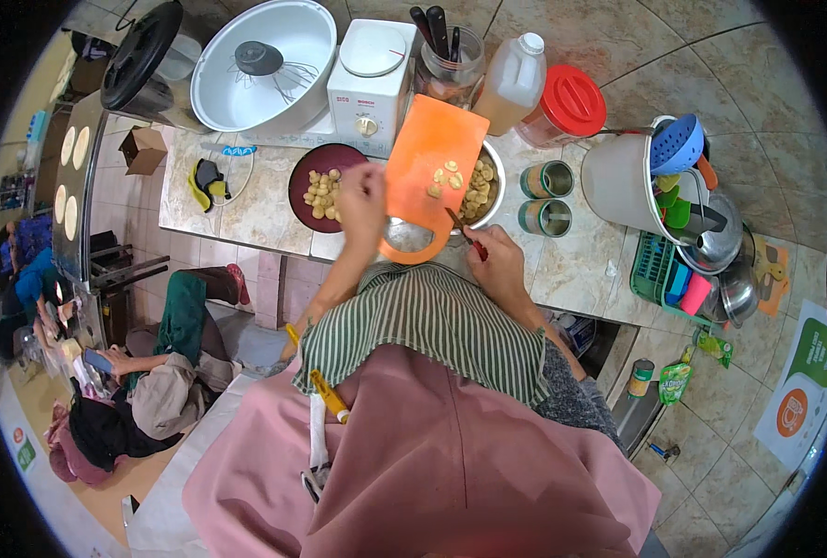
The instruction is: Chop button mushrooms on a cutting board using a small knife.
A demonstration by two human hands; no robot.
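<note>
An orange cutting board (423,139) with a loop handle lies partly over a metal bowl (500,177) that holds sliced pale-brown pieces. Several cut slices (449,175), perhaps mushroom, sit on the board. My right hand (499,262) grips a small red-handled knife (478,247), its dark blade over the board's lower right edge. Between the board and a dark red plate (299,177) is my left hand (362,193), raised, its fingers curled together and slightly blurred. Whatever it pinches is hidden. Small rounded pieces (323,192) are heaped on the plate.
Two opened cans (546,218) stand right of the bowl. Behind are a mixer with a white bowl (218,70), a jug (511,84) and a red-lidded tub (572,98). A bucket (618,181) of utensils stands right; a person (167,372) sits at left.
</note>
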